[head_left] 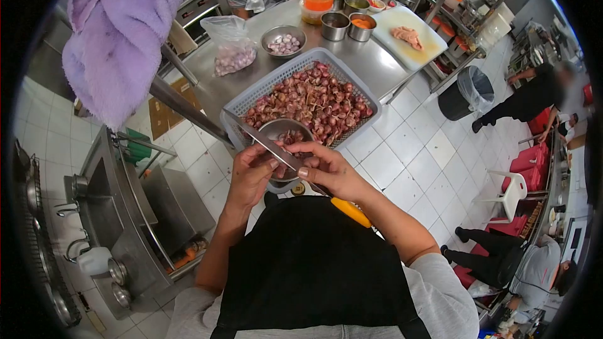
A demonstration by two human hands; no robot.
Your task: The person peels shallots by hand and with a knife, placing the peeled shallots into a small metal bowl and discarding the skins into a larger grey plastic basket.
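A knife with a yellow handle (350, 211) and a long metal blade (270, 145) lies slantwise across my two hands. My right hand (326, 171) is closed on the knife near the base of the blade, and the handle sticks out below the wrist. On the other side of the blade, my left hand (250, 176) has its fingers pinched together; the blade and fingers hide what they hold. Just under both hands sits a metal bowl (270, 127) with some shallots in it. It rests in a grey plastic basket (373, 113) heaped with red-skinned shallots (314, 97).
On the steel table (264, 22) stand a bowl of peeled shallots (284, 44), a plastic bag (229, 44), metal containers (335, 26) and a cutting board (411, 34) with raw meat. A purple towel (122, 37) hangs at upper left. Several other people are around the kitchen.
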